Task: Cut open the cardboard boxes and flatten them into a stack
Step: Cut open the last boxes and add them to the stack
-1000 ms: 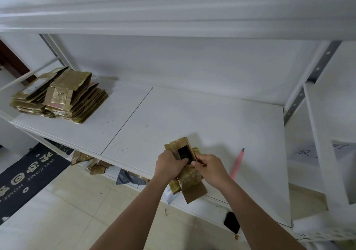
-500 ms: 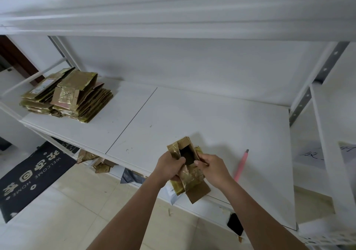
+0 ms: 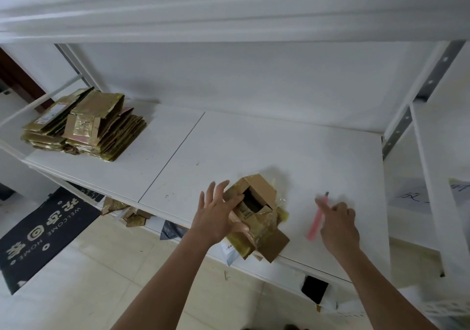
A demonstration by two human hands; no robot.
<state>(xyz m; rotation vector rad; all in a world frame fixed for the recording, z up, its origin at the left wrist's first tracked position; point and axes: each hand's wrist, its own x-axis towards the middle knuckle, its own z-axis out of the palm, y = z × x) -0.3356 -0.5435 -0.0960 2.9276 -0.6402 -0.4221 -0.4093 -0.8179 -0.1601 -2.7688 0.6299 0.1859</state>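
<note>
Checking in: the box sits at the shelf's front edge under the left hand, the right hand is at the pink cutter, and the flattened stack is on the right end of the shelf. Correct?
Not quite. The head view shows the stack on the left end of the shelf, not the right. The rest holds: the box sits at the front edge under the left hand, and the right hand is at the pink cutter.

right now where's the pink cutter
In the head view the pink cutter lies on the white shelf, right of the taped box, with the right hand reaching onto it.
</note>
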